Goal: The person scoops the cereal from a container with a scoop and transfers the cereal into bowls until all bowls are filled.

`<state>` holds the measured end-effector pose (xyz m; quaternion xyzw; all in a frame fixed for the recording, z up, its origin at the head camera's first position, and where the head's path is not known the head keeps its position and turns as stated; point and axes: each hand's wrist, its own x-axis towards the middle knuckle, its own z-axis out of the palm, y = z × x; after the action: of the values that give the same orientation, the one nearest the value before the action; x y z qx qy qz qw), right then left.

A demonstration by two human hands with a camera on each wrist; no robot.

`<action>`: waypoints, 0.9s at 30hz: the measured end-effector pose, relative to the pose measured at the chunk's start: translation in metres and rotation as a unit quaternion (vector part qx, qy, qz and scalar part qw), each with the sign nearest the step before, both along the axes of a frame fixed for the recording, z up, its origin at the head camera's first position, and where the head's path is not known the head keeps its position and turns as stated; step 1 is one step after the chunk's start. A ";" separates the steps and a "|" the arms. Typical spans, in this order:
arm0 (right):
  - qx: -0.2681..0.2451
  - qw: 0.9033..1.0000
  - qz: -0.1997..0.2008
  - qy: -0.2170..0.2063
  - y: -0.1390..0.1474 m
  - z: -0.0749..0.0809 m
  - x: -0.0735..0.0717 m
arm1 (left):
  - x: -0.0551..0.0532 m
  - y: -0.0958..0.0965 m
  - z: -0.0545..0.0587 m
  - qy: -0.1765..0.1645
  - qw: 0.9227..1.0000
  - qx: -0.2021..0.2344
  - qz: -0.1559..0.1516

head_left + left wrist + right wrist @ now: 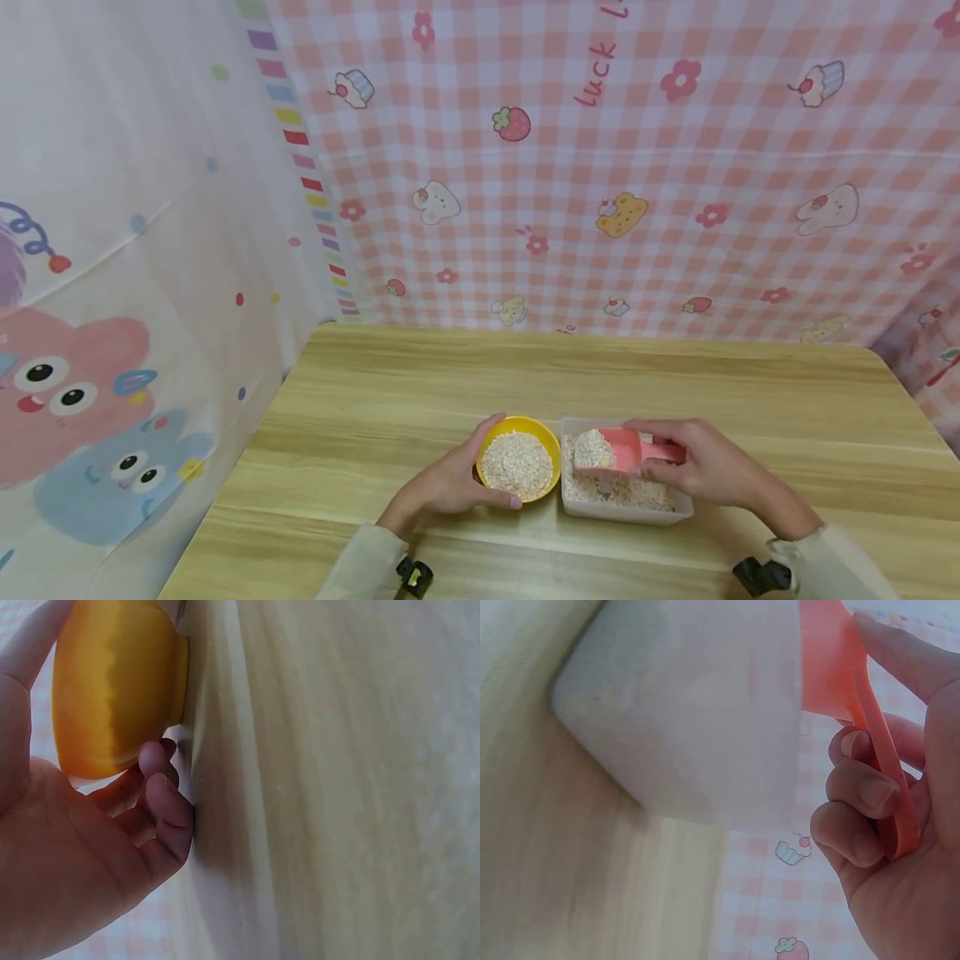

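Note:
A yellow bowl (557, 454) of pale oat flakes (517, 465) stands on the table. My left hand (457, 479) holds it from the left, thumb at the near side and fingers round the far side. In the left wrist view the bowl's side (120, 682) shows between thumb and curled fingers. Right beside the bowl is a whitish translucent plastic box (626, 512) with more flakes in it. Above the box my right hand (693, 458) grips the handle of a pink scoop (626, 448). A heap of flakes lies in the scoop's front.
The wooden table (405, 367) ends at the back against a pink checked cloth (465, 167). On the left hangs a white cloth (172, 275) with cartoon figures. A dark strap (761, 575) shows at the right wrist, another (414, 575) at the left.

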<state>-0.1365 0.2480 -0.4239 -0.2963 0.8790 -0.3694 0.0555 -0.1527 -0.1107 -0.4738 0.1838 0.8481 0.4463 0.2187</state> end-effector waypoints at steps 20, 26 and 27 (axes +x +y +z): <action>0.007 0.999 -0.011 0.043 -0.004 0.025 -0.006 | 0.000 0.001 -0.002 -0.024 0.999 0.025 0.008; 0.030 0.999 -0.007 0.039 -0.012 0.034 -0.010 | 0.000 0.000 0.000 -0.028 0.999 0.019 0.014; 0.035 0.999 -0.007 0.035 -0.013 0.036 -0.010 | 0.001 0.000 0.000 -0.029 0.999 0.020 0.015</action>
<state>-0.1468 0.2349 -0.3878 -0.3009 0.8946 -0.3287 0.0329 -0.1521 -0.1103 -0.4734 0.1624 0.8353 0.4711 0.2324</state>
